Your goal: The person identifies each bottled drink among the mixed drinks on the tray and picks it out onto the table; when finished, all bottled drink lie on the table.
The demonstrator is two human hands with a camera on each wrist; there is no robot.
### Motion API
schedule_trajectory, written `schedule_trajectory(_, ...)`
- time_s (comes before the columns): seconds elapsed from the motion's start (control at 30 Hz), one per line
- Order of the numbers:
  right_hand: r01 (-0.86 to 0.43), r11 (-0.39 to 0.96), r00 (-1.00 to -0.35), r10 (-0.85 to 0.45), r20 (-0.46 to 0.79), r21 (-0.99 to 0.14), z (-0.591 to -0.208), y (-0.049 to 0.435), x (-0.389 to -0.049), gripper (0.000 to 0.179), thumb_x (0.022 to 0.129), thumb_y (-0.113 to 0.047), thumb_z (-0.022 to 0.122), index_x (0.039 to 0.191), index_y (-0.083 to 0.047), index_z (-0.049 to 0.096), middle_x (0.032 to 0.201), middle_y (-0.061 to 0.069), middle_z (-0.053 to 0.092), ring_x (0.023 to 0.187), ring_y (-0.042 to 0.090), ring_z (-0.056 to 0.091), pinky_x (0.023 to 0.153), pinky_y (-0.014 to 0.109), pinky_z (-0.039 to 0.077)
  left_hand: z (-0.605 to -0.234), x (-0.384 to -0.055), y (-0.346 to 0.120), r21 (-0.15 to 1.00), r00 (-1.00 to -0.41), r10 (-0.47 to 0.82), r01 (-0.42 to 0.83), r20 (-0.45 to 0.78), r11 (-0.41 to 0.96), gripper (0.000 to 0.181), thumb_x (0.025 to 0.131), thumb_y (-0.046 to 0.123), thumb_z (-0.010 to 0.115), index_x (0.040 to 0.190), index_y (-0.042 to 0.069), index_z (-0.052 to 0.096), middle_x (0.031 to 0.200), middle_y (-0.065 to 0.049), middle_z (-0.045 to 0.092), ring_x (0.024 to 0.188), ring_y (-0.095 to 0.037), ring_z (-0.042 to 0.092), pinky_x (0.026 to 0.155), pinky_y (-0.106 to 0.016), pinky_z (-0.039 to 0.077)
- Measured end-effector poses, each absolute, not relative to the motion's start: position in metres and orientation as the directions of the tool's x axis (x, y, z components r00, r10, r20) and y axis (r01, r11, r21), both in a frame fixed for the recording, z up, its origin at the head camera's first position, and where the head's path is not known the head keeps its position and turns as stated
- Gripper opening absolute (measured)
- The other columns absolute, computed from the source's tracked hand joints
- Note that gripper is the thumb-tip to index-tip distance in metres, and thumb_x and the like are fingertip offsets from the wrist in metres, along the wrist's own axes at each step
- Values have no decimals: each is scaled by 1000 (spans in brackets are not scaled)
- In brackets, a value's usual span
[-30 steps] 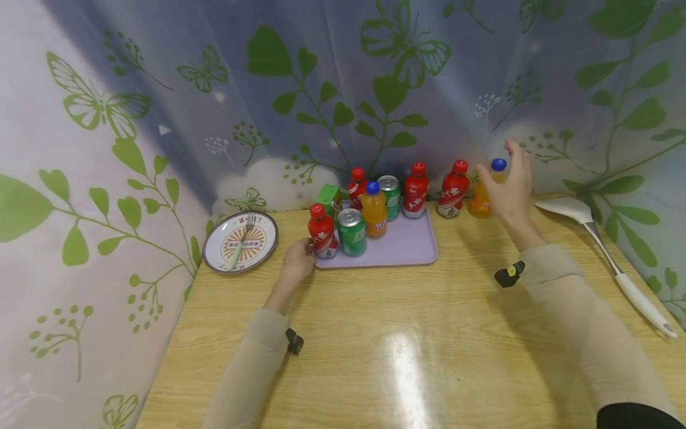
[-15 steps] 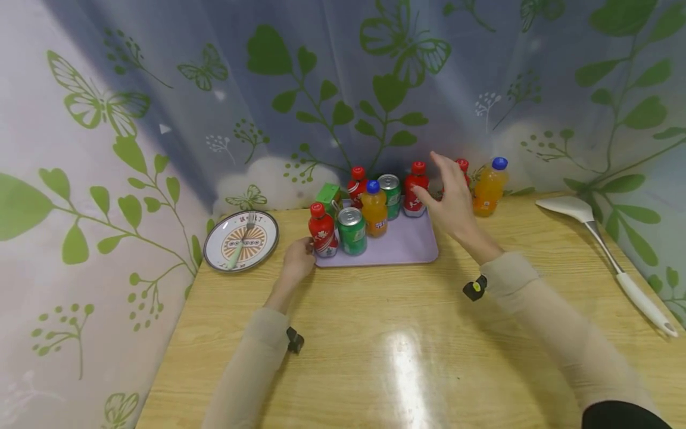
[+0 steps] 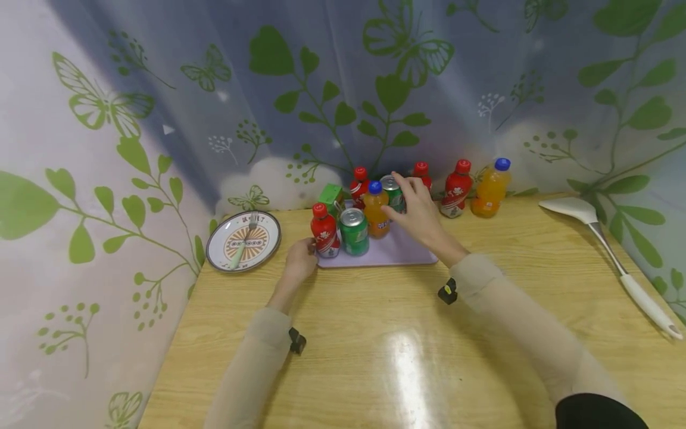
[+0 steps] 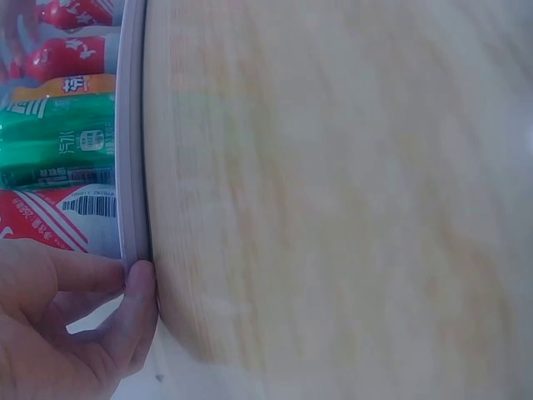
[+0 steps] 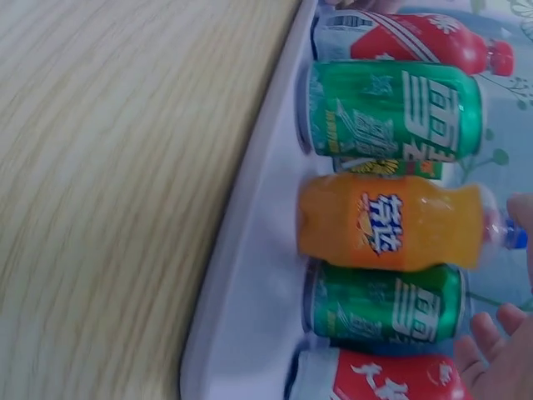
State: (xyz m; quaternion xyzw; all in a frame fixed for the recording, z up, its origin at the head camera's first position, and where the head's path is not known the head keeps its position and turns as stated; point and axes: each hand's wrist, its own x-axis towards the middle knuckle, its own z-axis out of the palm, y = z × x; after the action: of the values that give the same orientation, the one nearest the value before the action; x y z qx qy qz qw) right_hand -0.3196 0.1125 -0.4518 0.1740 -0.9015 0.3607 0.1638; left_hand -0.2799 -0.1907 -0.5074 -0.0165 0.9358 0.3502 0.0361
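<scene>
In the head view a pale purple tray (image 3: pixel 402 253) holds drinks. My left hand (image 3: pixel 301 260) is at its front left corner; the left wrist view shows thumb and finger pinching the tray's rim (image 4: pixel 131 183). A red bottle (image 3: pixel 324 232) and a green soda can (image 3: pixel 354 233) stand near that corner. My right hand (image 3: pixel 420 217) is over the tray's right part, fingers spread and bent, close to an orange soda bottle (image 5: pixel 391 221) with a blue cap and the rear green can (image 5: pixel 387 304). Behind it, a red bottle (image 3: pixel 422 171) is partly hidden. A green carton (image 3: pixel 330 196) and another red bottle (image 3: pixel 358 183) stand at the back.
Right of the tray stand a red bottle (image 3: pixel 455 189) and an orange soda bottle (image 3: pixel 490 190). A white-handled turner (image 3: pixel 645 302) lies along the right side. At left is a plate (image 3: pixel 218 249) with a fork (image 3: pixel 239 251). A printed curtain (image 3: pixel 321 36) hangs behind the table.
My right hand has moved left, from beside the orange bottle at right, past the red bottles, to over the tray. My left hand has stayed at the tray's corner.
</scene>
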Motion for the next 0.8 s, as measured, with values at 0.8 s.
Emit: schedule_trajectory(0.8,-360,750,-913,-160,376,-555,-475,85,-335,78,92,-44,79,156,-11,51,138,21,52,119,39,49,97,54,47,-506,-280,-189,666,-994,-28,-94,-109,740,62,84,-10,57,145,-4,58,134,-29,68,131,-44,63,114,-53,51)
